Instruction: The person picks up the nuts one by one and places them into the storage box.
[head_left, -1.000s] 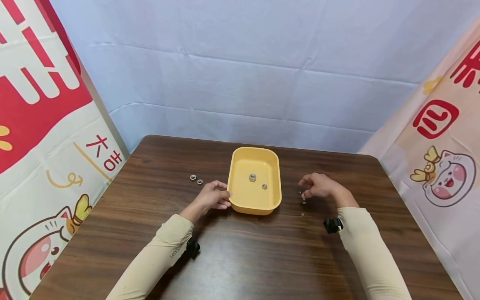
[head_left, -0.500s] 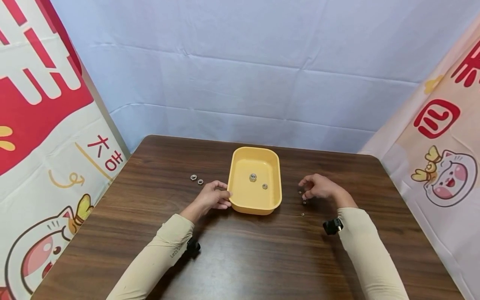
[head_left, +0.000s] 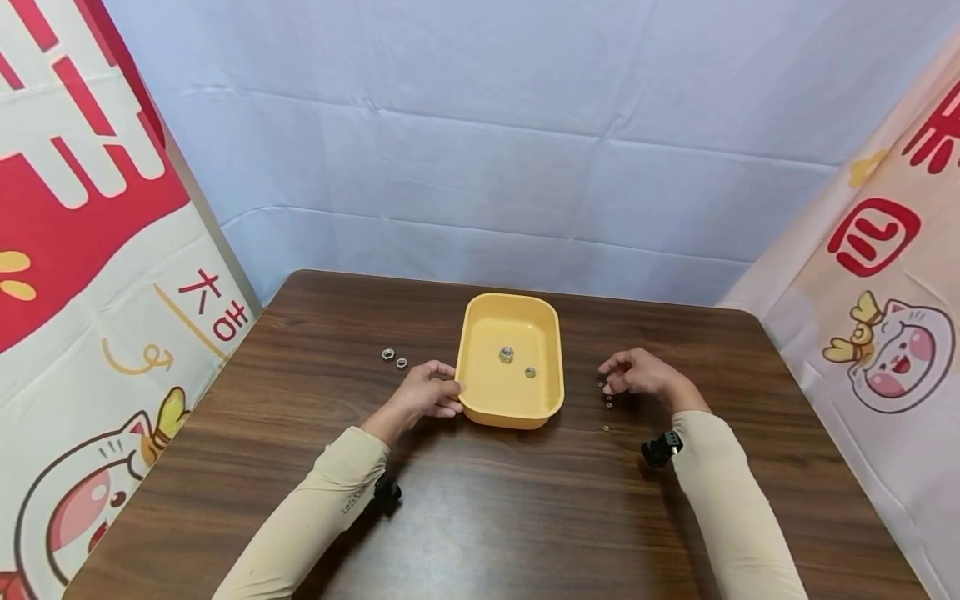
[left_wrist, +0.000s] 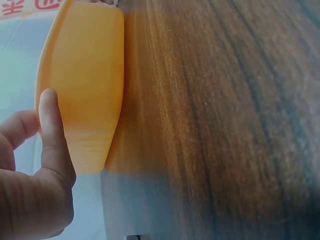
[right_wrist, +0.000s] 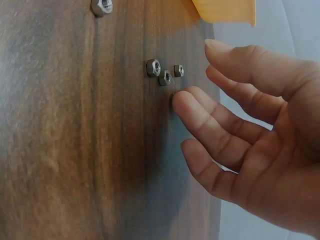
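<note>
A yellow tray (head_left: 510,405) stands on the dark wooden table, holding a larger nut (head_left: 506,355) and a smaller nut (head_left: 530,372). My left hand (head_left: 426,392) pinches its left rim; in the left wrist view, a finger (left_wrist: 51,130) lies along the outer wall. To the right of the tray, my right hand (head_left: 637,372) hovers with loosely bent fingers and nothing between thumb and fingertips. Several small hex nuts lie beside it. The right wrist view has three of them close together, including one nut (right_wrist: 153,67), and another nut (right_wrist: 102,7) farther off.
Left of the tray, two larger nuts, one hex nut (head_left: 387,354) and its neighbour nut (head_left: 401,363), lie on the table (head_left: 480,517). A pale cloth (head_left: 480,167) hangs behind the table's far edge, with printed cloths at both sides.
My right wrist and forearm have shifted slightly left, while the fingers stay over the small nuts. The left hand and tray hold their place.
</note>
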